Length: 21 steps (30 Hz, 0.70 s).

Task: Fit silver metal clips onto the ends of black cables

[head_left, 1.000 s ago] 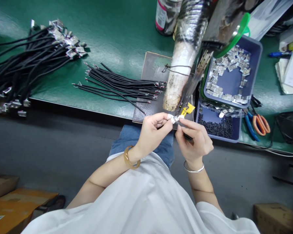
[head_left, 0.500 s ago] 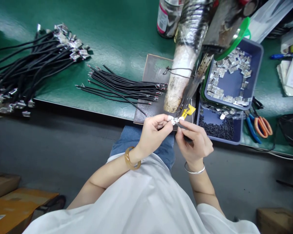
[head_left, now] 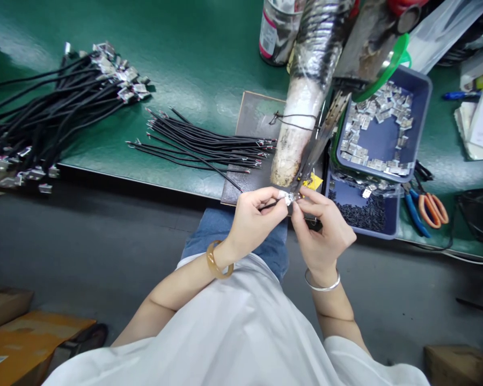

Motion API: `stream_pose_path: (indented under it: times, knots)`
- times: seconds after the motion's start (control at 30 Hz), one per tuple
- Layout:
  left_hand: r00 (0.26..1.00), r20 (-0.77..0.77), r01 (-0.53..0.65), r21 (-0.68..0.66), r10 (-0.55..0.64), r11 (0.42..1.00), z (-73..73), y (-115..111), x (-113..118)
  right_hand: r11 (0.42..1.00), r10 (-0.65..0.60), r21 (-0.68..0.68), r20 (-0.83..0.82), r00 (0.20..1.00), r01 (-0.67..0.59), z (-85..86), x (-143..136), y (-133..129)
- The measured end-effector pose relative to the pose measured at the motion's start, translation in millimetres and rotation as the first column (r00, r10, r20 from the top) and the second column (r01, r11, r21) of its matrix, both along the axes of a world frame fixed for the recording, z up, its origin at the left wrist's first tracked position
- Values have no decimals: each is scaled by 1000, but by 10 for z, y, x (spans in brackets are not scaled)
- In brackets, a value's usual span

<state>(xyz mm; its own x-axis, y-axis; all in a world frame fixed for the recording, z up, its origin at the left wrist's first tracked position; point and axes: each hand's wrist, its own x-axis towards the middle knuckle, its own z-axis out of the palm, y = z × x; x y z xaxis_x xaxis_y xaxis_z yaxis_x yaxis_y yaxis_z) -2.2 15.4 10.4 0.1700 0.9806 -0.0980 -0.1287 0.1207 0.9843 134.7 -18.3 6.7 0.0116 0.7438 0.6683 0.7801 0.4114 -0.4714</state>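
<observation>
Between the thumb and finger of my left hand [head_left: 260,217] is a small silver metal connector [head_left: 288,198], with a short black stretch of cable [head_left: 268,206] showing under the fingers. A white wrap covers one fingertip of that hand. My right hand [head_left: 324,230] meets it from the right, thumb and forefinger pinched together at the connector's edge; whatever they grip is too small to make out. Both hands work just below the tip of a narrow metal tool [head_left: 320,142], beside a yellow tag [head_left: 315,181]. Black cables [head_left: 209,142] with stripped ends lie to the left.
A large bundle of cables with metal connectors [head_left: 76,96] covers the bench's left. On the right stand a blue bin of metal shells [head_left: 421,118] and a bin of small black pieces [head_left: 392,220]. Pliers [head_left: 434,209] lie beyond. A wrapped hose [head_left: 300,102] hangs above a dark board [head_left: 257,115].
My right hand has shifted slightly, its forefinger and thumb drawing closer together at the connector. The yellow tag is now more covered by the fingers. My left hand keeps its pinch.
</observation>
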Motion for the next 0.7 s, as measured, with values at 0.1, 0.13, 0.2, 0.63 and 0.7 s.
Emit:
stream_pose_path:
  times: [0.1, 0.13, 0.2, 0.63, 0.7]
  knots:
    - [1000, -17, 11, 18, -11, 1000, 24, 2, -10, 1000, -4, -4, -20, 1000, 4, 21, -8, -2]
    - [1000, -20, 18, 23, -17, 1000, 32, 1, -14, 1000, -7, -10, -20, 1000, 7, 30, -10, -7]
    - [1000, -17, 26, 20, -25, 999, 46, 2, -23, 1000, -16, -20, -11, 1000, 15, 49, -13, -19]
    - [995, 40, 94, -58, -92, 994, 40, 27, -58, 1000, -3, -13, 41, 999, 3, 54, 28, -73]
    - [994, 43, 102, -50, -100, 994, 39, 24, -72, 1000, 3, -15, 32, 999, -3, 69, 23, -75]
